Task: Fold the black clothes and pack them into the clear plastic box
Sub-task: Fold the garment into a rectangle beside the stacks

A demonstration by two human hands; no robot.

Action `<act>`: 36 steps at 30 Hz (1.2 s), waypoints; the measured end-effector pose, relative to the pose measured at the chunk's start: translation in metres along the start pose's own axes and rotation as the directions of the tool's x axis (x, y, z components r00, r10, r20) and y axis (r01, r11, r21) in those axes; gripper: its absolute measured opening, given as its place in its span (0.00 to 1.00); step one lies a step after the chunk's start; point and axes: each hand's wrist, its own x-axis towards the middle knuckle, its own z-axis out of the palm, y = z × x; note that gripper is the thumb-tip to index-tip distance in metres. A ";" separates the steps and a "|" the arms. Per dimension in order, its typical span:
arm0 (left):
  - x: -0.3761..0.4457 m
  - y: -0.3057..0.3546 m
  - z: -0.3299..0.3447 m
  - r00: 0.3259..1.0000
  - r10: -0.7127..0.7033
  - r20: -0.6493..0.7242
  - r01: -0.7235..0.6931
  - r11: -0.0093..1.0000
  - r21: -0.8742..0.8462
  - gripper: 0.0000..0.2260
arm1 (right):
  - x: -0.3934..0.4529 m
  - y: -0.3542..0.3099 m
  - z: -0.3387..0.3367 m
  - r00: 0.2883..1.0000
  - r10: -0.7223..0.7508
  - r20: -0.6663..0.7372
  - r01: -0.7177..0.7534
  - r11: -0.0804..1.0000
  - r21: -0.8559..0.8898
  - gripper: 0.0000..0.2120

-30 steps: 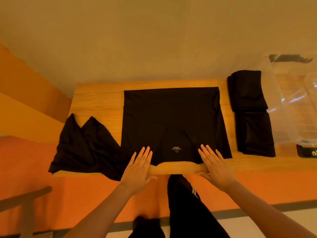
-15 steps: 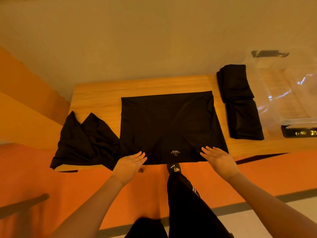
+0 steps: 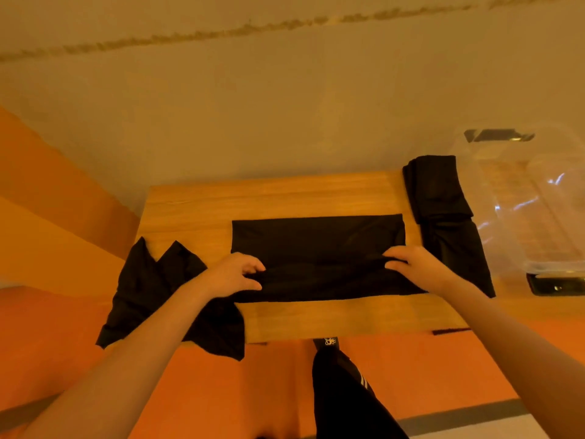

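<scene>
The black garment [image 3: 319, 248] lies flat in the middle of the wooden table [image 3: 240, 201], its near edge lifted and carried toward the far edge, apparently to halve it. The left hand [image 3: 232, 274] pinches the raised fold at its left end, fingers curled round the cloth; the right hand [image 3: 411, 264] pinches the right end likewise, which keeps the fold line straight. Just right of it lies a stack of folded black clothes [image 3: 443, 217], beside the clear plastic box [image 3: 538, 217] at the table's right, likely staged for packing. A loose black garment [image 3: 158, 296] hangs over the near-left corner, not yet folded.
</scene>
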 end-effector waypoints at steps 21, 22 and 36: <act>0.116 -0.049 -0.046 0.842 -0.321 -0.434 0.207 0.935 -0.289 0.09 | 0.155 0.046 -0.036 0.970 0.241 0.015 -0.241 0.970 -0.029 0.06; 0.117 -0.050 -0.042 0.823 -0.329 -0.463 0.196 0.929 -0.313 0.10 | 0.154 0.045 -0.035 0.967 0.256 -0.006 -0.256 0.964 -0.072 0.07; 0.146 -0.006 -0.022 0.937 0.043 -0.347 -0.014 0.996 0.087 0.15 | 0.176 -0.008 -0.002 0.993 0.009 0.114 0.010 0.986 -0.166 0.15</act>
